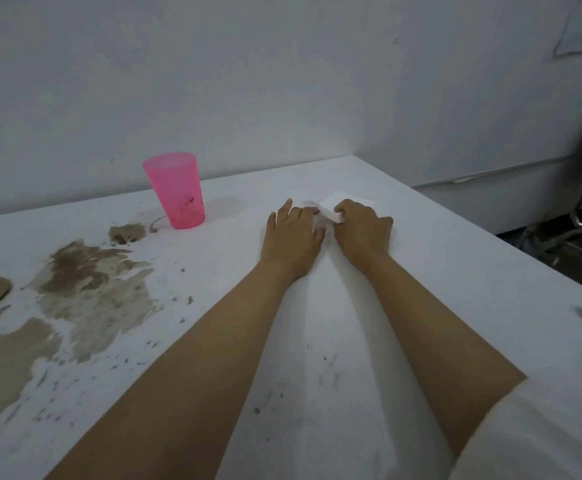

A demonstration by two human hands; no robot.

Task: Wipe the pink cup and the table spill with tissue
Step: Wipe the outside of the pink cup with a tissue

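Head view: both hands far out on white table [421,271], working white tissue [348,202]. Right hand [364,230] pinches near tissue edge between thumb and fingers; left hand [294,233] flat alongside, fingertips on tissue, likely steadying it for pickup. Pink cup [176,190] upright near wall, streaked with dirt, well left of hands. Brown spill [85,289] spreads across table's left, unwiped. Wiping seemingly not yet begun.
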